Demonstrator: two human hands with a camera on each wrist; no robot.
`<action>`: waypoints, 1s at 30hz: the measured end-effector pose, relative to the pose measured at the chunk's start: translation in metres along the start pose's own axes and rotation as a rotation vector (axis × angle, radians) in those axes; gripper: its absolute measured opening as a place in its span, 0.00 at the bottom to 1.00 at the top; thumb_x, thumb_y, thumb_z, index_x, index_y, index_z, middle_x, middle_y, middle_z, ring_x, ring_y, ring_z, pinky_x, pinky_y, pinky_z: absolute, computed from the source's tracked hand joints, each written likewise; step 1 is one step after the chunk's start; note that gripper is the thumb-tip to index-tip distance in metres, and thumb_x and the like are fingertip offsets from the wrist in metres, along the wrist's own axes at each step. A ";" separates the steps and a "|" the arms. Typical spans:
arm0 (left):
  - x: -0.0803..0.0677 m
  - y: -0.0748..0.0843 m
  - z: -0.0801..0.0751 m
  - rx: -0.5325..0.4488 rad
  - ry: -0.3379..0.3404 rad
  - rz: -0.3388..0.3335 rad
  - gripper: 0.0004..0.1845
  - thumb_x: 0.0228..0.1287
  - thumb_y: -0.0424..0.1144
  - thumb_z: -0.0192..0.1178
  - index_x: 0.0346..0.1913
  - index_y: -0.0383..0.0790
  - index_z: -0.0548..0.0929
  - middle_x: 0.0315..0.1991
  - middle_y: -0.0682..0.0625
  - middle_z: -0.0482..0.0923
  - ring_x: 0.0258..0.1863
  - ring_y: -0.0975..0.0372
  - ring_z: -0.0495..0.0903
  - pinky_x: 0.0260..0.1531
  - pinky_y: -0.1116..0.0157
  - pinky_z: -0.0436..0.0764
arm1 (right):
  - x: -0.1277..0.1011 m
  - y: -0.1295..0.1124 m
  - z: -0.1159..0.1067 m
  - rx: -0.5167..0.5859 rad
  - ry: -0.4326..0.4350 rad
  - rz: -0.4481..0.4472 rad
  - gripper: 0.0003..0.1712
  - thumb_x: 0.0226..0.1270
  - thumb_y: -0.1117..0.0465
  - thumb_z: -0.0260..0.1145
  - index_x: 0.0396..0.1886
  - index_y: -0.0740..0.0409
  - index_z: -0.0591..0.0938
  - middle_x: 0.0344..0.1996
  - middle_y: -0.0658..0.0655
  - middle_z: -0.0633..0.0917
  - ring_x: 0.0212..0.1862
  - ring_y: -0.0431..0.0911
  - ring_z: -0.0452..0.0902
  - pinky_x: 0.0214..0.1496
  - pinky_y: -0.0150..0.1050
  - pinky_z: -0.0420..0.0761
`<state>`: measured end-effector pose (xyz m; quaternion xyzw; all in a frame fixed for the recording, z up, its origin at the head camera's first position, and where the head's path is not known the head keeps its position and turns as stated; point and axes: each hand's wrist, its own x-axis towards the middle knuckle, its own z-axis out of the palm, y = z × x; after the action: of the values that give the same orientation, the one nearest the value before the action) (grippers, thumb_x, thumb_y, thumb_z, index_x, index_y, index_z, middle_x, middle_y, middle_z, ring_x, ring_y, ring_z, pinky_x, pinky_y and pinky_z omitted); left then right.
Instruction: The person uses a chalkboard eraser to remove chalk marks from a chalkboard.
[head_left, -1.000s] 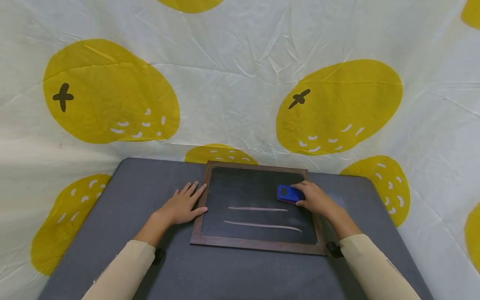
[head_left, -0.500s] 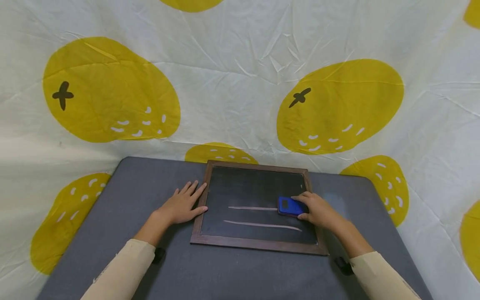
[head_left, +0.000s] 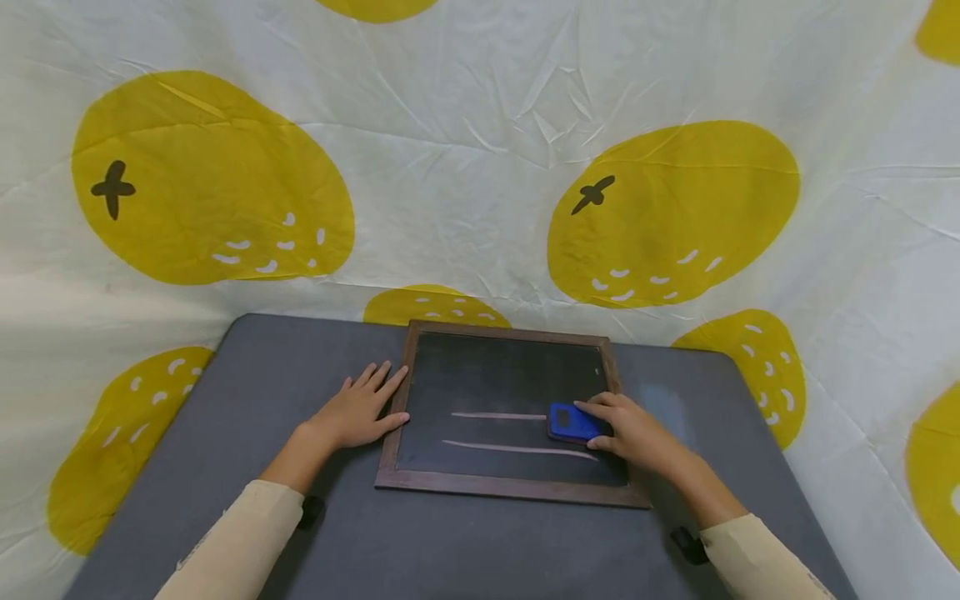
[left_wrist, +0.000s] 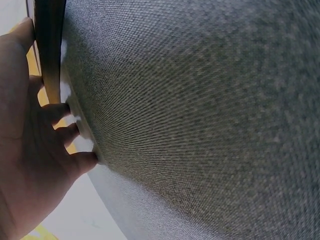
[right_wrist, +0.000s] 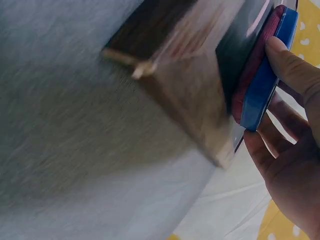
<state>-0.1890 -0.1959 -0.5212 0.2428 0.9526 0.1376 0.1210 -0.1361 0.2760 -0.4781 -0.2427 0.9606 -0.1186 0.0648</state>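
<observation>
A small chalkboard (head_left: 495,375) in a brown wooden frame lies on the dark grey table. Two pale chalk lines run across its lower half; the upper one (head_left: 495,416) meets a blue chalkboard eraser (head_left: 572,422) at its right end. My right hand (head_left: 630,429) grips this eraser by its edges, thumb on the near side. In the right wrist view, the eraser's dark red felt (right_wrist: 255,65) faces the board. My left hand (head_left: 352,412) rests with spread fingers at the board's left edge, thumb and a fingertip touching the frame.
The grey table (head_left: 480,550) extends around the board on all sides. Behind it hangs a white cloth (head_left: 450,167) printed with large yellow fruit. A black wrist strap part (head_left: 688,546) shows under the right sleeve.
My right hand has drawn the eraser down the board toward me, onto the upper chalk line, whose right end no longer shows. The left hand stays at the frame; the view shifts slightly.
</observation>
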 end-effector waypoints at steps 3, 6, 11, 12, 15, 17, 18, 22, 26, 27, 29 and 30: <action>0.000 -0.001 0.000 -0.001 0.000 0.007 0.44 0.77 0.65 0.50 0.85 0.48 0.50 0.83 0.35 0.47 0.82 0.36 0.46 0.72 0.28 0.52 | 0.008 -0.006 0.001 -0.011 -0.009 -0.017 0.37 0.62 0.54 0.78 0.70 0.61 0.79 0.57 0.64 0.82 0.57 0.60 0.79 0.58 0.60 0.81; 0.001 -0.001 0.000 -0.005 -0.007 0.009 0.44 0.77 0.65 0.49 0.85 0.48 0.49 0.83 0.35 0.47 0.82 0.36 0.46 0.72 0.28 0.52 | 0.018 -0.014 0.002 -0.022 -0.020 -0.037 0.38 0.63 0.54 0.78 0.70 0.62 0.79 0.56 0.64 0.83 0.56 0.59 0.80 0.58 0.58 0.81; 0.001 -0.001 -0.001 -0.020 -0.019 0.003 0.43 0.78 0.63 0.51 0.85 0.47 0.50 0.83 0.35 0.47 0.82 0.36 0.46 0.72 0.28 0.52 | 0.036 -0.031 0.007 -0.046 -0.033 -0.056 0.39 0.63 0.52 0.78 0.71 0.61 0.78 0.57 0.64 0.82 0.57 0.59 0.80 0.58 0.57 0.81; 0.001 -0.001 -0.001 -0.020 -0.021 0.004 0.43 0.78 0.62 0.51 0.85 0.47 0.50 0.83 0.35 0.47 0.82 0.36 0.46 0.72 0.28 0.52 | 0.040 -0.036 0.008 -0.056 -0.033 -0.066 0.39 0.63 0.52 0.78 0.71 0.61 0.78 0.57 0.64 0.83 0.57 0.58 0.80 0.58 0.56 0.81; 0.002 -0.002 -0.001 -0.016 -0.031 0.007 0.43 0.78 0.62 0.51 0.85 0.48 0.49 0.83 0.35 0.46 0.82 0.36 0.45 0.72 0.28 0.51 | 0.052 -0.051 0.011 -0.062 -0.046 -0.066 0.39 0.63 0.51 0.78 0.71 0.60 0.78 0.57 0.63 0.83 0.57 0.58 0.80 0.59 0.56 0.81; 0.002 -0.003 -0.001 -0.014 -0.036 0.008 0.44 0.78 0.62 0.51 0.85 0.48 0.48 0.83 0.35 0.46 0.82 0.36 0.45 0.72 0.28 0.51 | 0.060 -0.061 0.012 -0.068 -0.053 -0.072 0.39 0.63 0.51 0.78 0.71 0.59 0.78 0.58 0.62 0.83 0.57 0.57 0.80 0.60 0.54 0.81; 0.002 -0.003 -0.001 -0.016 -0.039 0.008 0.44 0.77 0.62 0.51 0.85 0.48 0.48 0.83 0.35 0.45 0.82 0.36 0.45 0.72 0.28 0.51 | 0.064 -0.067 0.013 -0.075 -0.054 -0.078 0.39 0.63 0.50 0.78 0.71 0.59 0.78 0.58 0.62 0.83 0.57 0.57 0.80 0.60 0.54 0.81; 0.002 -0.004 -0.001 -0.019 -0.039 0.009 0.45 0.77 0.63 0.52 0.85 0.47 0.48 0.83 0.35 0.46 0.82 0.36 0.45 0.72 0.27 0.50 | 0.081 -0.088 0.018 -0.091 -0.055 -0.110 0.39 0.64 0.49 0.77 0.72 0.58 0.77 0.59 0.62 0.82 0.56 0.55 0.80 0.59 0.52 0.82; 0.000 -0.005 0.000 -0.016 -0.028 0.016 0.45 0.76 0.64 0.52 0.85 0.47 0.49 0.83 0.34 0.46 0.82 0.35 0.45 0.72 0.27 0.51 | 0.099 -0.110 0.024 -0.114 -0.061 -0.144 0.40 0.66 0.48 0.75 0.73 0.58 0.76 0.59 0.60 0.82 0.54 0.54 0.79 0.57 0.49 0.82; 0.000 -0.005 0.000 -0.015 -0.027 0.017 0.46 0.76 0.64 0.52 0.85 0.47 0.49 0.83 0.34 0.46 0.82 0.35 0.45 0.72 0.27 0.51 | 0.104 -0.115 0.025 -0.121 -0.065 -0.149 0.40 0.66 0.48 0.75 0.73 0.58 0.76 0.59 0.60 0.82 0.54 0.53 0.79 0.57 0.49 0.82; 0.001 -0.005 0.000 -0.009 -0.030 0.014 0.46 0.75 0.65 0.52 0.85 0.48 0.49 0.83 0.35 0.46 0.82 0.36 0.45 0.72 0.27 0.51 | 0.114 -0.126 0.027 -0.148 -0.074 -0.159 0.40 0.67 0.46 0.74 0.74 0.57 0.75 0.58 0.59 0.82 0.53 0.52 0.79 0.57 0.48 0.82; 0.001 -0.006 0.000 -0.005 -0.034 0.012 0.46 0.75 0.66 0.52 0.85 0.48 0.48 0.83 0.35 0.45 0.82 0.36 0.45 0.72 0.28 0.51 | 0.119 -0.131 0.028 -0.164 -0.077 -0.162 0.40 0.67 0.46 0.74 0.74 0.57 0.75 0.58 0.59 0.82 0.53 0.52 0.79 0.58 0.47 0.82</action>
<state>-0.1922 -0.2000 -0.5233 0.2504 0.9486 0.1367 0.1369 -0.1754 0.1009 -0.4793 -0.3286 0.9411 -0.0352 0.0716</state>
